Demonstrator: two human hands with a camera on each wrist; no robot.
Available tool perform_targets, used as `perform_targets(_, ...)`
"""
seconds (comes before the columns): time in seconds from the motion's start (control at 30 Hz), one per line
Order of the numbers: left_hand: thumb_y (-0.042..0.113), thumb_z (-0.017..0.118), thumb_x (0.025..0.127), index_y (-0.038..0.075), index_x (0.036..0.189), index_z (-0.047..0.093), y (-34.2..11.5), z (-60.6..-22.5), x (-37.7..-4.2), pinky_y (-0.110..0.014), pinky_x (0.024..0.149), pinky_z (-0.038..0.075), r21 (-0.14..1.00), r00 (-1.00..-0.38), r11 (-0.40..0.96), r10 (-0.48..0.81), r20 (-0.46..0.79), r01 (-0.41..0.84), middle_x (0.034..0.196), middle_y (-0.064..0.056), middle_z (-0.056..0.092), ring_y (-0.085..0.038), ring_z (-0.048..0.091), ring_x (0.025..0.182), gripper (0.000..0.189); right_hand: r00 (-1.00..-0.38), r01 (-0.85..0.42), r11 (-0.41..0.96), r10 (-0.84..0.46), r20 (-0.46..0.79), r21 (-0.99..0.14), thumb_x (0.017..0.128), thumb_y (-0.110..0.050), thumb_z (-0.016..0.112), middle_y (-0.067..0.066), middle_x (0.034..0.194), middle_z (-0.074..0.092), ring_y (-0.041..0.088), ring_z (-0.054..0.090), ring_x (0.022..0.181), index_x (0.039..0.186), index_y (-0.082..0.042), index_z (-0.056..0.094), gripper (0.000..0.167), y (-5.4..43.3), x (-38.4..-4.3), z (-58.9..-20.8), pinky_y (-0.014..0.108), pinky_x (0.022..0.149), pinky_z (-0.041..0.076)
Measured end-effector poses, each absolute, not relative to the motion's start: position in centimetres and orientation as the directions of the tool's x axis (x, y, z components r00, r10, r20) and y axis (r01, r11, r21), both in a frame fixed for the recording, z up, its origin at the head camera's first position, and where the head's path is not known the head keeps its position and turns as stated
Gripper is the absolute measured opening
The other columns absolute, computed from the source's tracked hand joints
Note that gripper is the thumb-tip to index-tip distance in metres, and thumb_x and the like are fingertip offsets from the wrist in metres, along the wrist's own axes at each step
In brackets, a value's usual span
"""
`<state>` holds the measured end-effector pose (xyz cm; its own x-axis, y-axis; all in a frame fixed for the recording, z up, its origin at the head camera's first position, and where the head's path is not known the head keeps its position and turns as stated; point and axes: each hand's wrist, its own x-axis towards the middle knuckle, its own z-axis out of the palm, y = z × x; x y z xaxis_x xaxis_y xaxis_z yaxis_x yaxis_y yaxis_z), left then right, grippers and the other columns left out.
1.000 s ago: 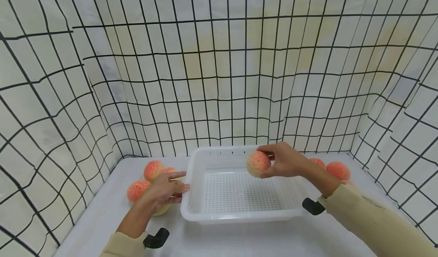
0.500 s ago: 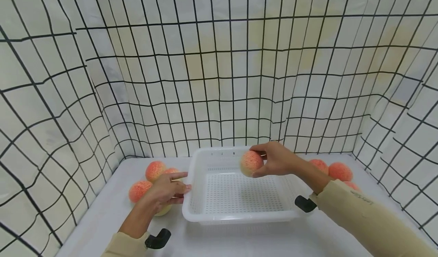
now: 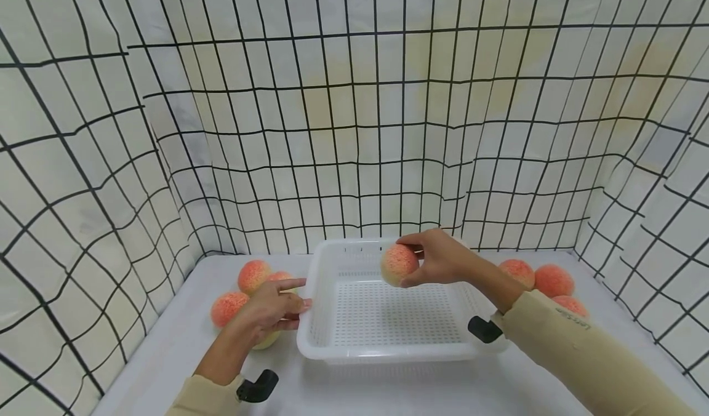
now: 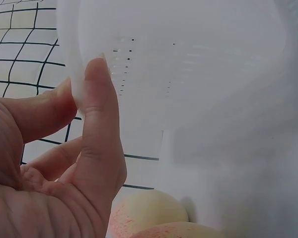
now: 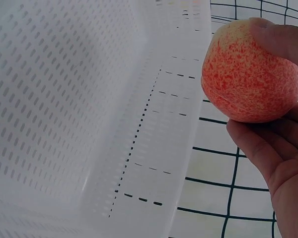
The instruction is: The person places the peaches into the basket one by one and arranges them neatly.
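A white perforated plastic basket stands in the middle, with nothing inside it. My left hand pinches its left rim between thumb and finger, as the left wrist view shows. Over the back part of the basket, my right hand grips a red and yellow peach between thumb and fingers. The same peach fills the upper right of the right wrist view, apart from the basket wall. Several peaches lie around and behind my left hand, partly hidden by it.
To the right of the basket lie more peaches, partly behind my right forearm. The white tabletop is bounded at the back and both sides by black-line netting over a pale backing. Black wrist mounts stick out near the sleeves.
My right hand has moved a little to the left over the basket, carrying the peach. The left hand keeps its place on the rim. The whole view has shifted slightly.
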<state>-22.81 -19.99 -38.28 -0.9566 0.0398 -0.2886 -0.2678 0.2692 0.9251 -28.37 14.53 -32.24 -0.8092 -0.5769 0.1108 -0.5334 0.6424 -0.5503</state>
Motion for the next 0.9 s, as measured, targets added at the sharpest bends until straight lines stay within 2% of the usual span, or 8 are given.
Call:
perform_targets(0.2,0.015,0.08,0.092,0.003,0.15,0.053,-20.0,-38.3,-22.7,-0.035,0.071,0.065,0.923,-0.958,0.278,0.032,-0.287,-0.267,0.103,-0.011,0.079,-0.022,0.076,0.081,0.065,-0.796,-0.55,0.623,-0.592,0.123,-0.556,0.075,-0.026,0.093,0.0,0.117,0.075,0.013,0.069,0.102,0.131,-0.009,0.068,0.063,14.0,-28.6,-32.3,0.031,0.089,0.062)
perform_targets(0.47,0.012,0.079,0.092,0.003,0.151,0.051,-20.1,-38.3,-22.7,-0.034,0.07,0.064,0.923,-0.956,0.272,0.038,-0.292,-0.272,0.102,-0.01,0.079,-0.021,0.075,0.081,0.066,-0.793,-0.548,0.618,-0.598,0.115,-0.564,0.075,-0.025,0.093,-0.001,0.115,0.075,0.012,0.068,0.102,0.129,-0.01,0.069,0.061,13.1,-28.9,-32.4,0.034,0.09,0.061)
perform_targets(0.73,0.013,0.08,0.092,0.002,0.151,0.05,-20.1,-38.3,-22.8,-0.035,0.07,0.065,0.923,-0.955,0.272,0.039,-0.292,-0.271,0.1,-0.01,0.079,-0.02,0.075,0.081,0.067,-0.786,-0.549,0.604,-0.608,0.112,-0.578,0.074,-0.023,0.093,-0.001,0.115,0.075,0.013,0.069,0.102,0.129,-0.009,0.069,0.062,11.8,-29.2,-32.5,0.028,0.088,0.06)
perform_targets(0.9,0.012,0.078,0.093,0.004,0.15,0.052,-20.0,-38.4,-22.9,-0.034,0.069,0.064,0.923,-0.955,0.269,0.034,-0.295,-0.276,0.099,-0.01,0.079,-0.02,0.075,0.08,0.064,-0.793,-0.537,0.615,-0.602,0.096,-0.577,0.073,-0.023,0.094,0.001,0.118,0.075,0.014,0.069,0.104,0.131,-0.009,0.069,0.065,11.2,-29.5,-32.6,0.033,0.092,0.061)
